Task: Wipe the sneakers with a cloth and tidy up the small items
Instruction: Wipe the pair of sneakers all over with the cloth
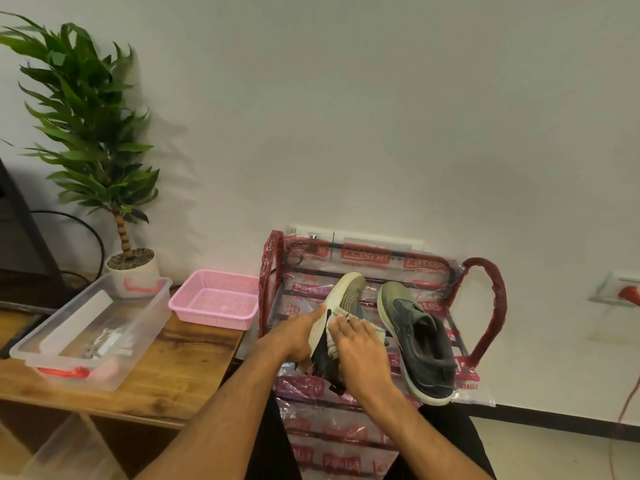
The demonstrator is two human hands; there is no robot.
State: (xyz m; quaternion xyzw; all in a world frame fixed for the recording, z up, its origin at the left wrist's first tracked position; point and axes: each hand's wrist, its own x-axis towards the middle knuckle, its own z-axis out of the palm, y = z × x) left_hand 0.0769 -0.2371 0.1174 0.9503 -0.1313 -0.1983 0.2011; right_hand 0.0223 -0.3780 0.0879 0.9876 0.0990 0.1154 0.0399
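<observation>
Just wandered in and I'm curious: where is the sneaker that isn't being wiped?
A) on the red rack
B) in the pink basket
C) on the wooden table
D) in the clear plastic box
A: the dark sneaker lies on the red rack, right of the other sneaker under the cloth.

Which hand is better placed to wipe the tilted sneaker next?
Right. The right hand lies flat on the cloth, pressing it against the tilted sneaker, while the left hand grips that sneaker's sole edge to steady it.

2 sneakers (347, 292) (417, 336); cloth (333, 346), basket (207, 318), bin (147, 315) x1 ea.
</observation>
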